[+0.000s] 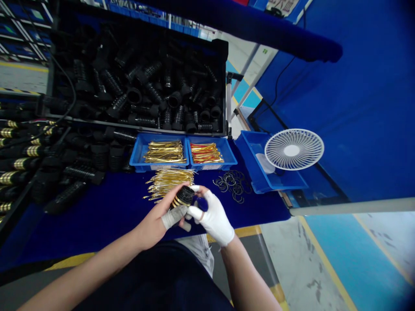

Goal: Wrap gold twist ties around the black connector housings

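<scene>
My left hand, with grey wrapping on its thumb, is closed around a black ribbed cylindrical part with gold bands. The part is tilted, held over the front of the blue-covered table. My right hand wears a white glove with some fingertips bare. Its thumb and forefinger are curled against the part's right side; anything small between them is too fine to make out. Just beyond my hands lies a loose pile of gold and silvery strips. Thin black rings lie to their right.
Two blue trays hold gold strips and red-and-gold strips. Behind them stands a black crate of ribbed black parts. Gold-banded parts lie at left. A white fan stands by a blue bin at right.
</scene>
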`<action>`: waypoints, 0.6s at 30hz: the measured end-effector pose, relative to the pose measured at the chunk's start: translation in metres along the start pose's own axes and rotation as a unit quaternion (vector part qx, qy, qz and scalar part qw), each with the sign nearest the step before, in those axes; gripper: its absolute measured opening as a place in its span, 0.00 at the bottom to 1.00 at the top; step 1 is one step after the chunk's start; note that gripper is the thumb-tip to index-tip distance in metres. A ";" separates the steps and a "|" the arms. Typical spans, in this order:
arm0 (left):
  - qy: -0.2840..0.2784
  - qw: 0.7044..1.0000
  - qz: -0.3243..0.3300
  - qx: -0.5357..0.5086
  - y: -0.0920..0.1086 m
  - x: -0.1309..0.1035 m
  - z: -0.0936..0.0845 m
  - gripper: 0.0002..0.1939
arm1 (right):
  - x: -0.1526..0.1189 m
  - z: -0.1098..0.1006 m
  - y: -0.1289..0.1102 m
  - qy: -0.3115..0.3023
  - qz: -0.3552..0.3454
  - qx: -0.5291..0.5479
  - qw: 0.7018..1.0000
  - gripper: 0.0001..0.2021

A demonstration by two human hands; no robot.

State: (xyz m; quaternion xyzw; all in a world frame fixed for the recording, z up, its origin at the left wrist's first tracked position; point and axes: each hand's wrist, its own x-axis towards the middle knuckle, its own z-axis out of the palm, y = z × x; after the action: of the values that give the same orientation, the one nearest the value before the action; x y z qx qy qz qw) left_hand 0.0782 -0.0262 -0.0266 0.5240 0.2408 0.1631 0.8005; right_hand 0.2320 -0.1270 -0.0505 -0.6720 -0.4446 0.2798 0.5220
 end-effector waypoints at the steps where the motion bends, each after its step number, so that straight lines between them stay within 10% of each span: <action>1: -0.003 1.000 0.001 -0.003 0.004 -0.002 0.001 0.32 | 0.000 0.001 -0.002 -0.026 0.008 0.019 0.999 0.20; 5: 0.064 0.998 0.023 -0.004 0.003 -0.008 0.005 0.31 | 0.001 0.010 -0.010 -0.040 -0.041 0.052 0.997 0.25; 11: -0.032 0.963 -0.197 -0.181 -0.016 -0.009 0.006 0.38 | 0.004 0.020 -0.005 -0.081 -0.051 0.118 0.988 0.17; 18: 0.088 0.988 -0.070 -0.109 -0.013 -0.015 -0.001 0.35 | -0.013 0.040 -0.024 -0.027 -0.040 0.024 0.999 0.19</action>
State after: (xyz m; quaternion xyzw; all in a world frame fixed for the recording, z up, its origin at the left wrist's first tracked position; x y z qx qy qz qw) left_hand 0.0657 -0.0383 -0.0352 0.3991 0.3271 0.1771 0.8381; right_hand 0.1851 -0.1185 -0.0405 -0.6334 -0.4780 0.2874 0.5364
